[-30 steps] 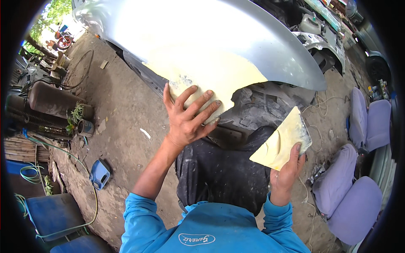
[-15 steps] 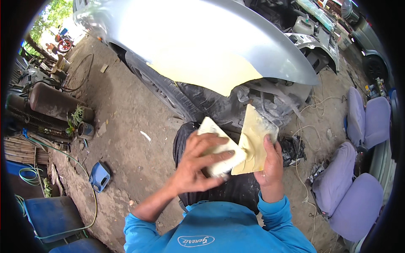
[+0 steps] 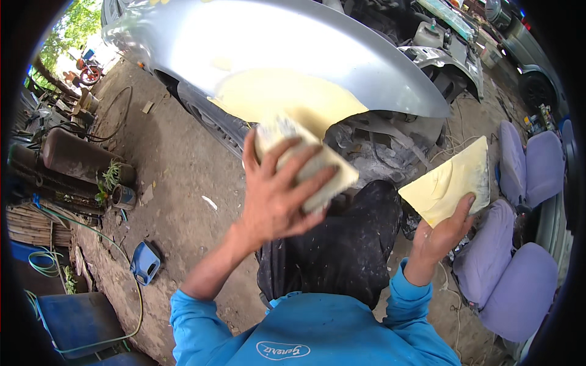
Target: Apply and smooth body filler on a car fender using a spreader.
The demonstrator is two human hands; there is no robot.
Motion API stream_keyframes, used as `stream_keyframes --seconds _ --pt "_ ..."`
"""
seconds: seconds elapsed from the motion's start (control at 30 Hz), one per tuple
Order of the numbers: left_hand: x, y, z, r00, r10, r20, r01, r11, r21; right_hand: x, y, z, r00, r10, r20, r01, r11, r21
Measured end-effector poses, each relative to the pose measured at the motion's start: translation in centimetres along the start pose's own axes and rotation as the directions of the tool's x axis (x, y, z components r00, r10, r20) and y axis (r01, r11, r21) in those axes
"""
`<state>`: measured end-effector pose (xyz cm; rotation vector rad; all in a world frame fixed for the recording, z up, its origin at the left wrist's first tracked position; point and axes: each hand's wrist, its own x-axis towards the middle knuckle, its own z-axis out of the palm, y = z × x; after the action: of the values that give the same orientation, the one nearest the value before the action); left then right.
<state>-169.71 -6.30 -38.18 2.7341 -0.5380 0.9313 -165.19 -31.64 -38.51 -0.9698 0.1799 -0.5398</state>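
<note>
Surroundings, head view. Bare dirt ground (image 3: pixel 177 165) spreads to the left of the left hand. On it lie a blue plastic container (image 3: pixel 145 262) near the lower left, a green hose (image 3: pixel 43 262) farther left, and a rusty gas cylinder (image 3: pixel 79 160) lying on its side. Purple car seats (image 3: pixel 519 287) stand just right of the right hand. A red vehicle (image 3: pixel 88 72) shows far off at upper left, under green trees (image 3: pixel 76 24).

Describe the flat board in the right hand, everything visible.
The board is a flat, roughly four-sided sheet, smeared all over with pale yellow paste in ridged streaks. The right hand grips its lower edge, thumb on the face, holding it tilted beside the car's silver fender. Nothing else touches it.
</note>
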Motion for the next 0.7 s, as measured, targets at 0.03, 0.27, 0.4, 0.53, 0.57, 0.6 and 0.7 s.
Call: stream_keyframes --seconds 0.03,0.27,0.4,0.53,0.57,0.6,0.7 --pt "1.1 -0.6 0.3 0.998 0.008 -0.060 -0.006 0.999 0.042 0.2 0.0 0.0 1.000 -0.001 0.029 0.002 0.999 -0.032" --pt "6.0 -2.0 2.7 0.987 0.009 -0.163 0.009 0.994 0.106 -0.7 1.1 -1.4 0.990 0.077 0.121 -0.065 0.992 -0.105" --pt "5.7 -2.0 2.5 0.988 0.003 -0.153 0.011 0.996 0.092 -0.5 1.2 -2.1 0.992 0.089 0.084 -0.077 0.989 -0.129" --pt "5.6 -1.7 1.7 0.987 -0.010 -0.162 0.018 0.999 0.046 -0.1 1.4 -2.8 0.985 0.095 0.143 -0.074 0.987 -0.144" --pt "6.1 -1.6 1.7 0.987 0.005 -0.162 0.005 0.998 0.059 -0.2 1.5 -2.9 0.985 0.096 0.142 -0.075 0.986 -0.146" --pt "6.6 -1.5 1.8 0.986 0.018 -0.163 -0.005 0.997 0.077 -0.2 1.6 -2.7 0.987 0.097 0.127 -0.080 0.988 -0.131" --pt "6.6 -1.9 2.7 0.988 0.028 -0.153 -0.014 0.996 0.092 -0.4 1.5 -2.3 0.989 0.102 0.103 -0.091 0.990 -0.109"
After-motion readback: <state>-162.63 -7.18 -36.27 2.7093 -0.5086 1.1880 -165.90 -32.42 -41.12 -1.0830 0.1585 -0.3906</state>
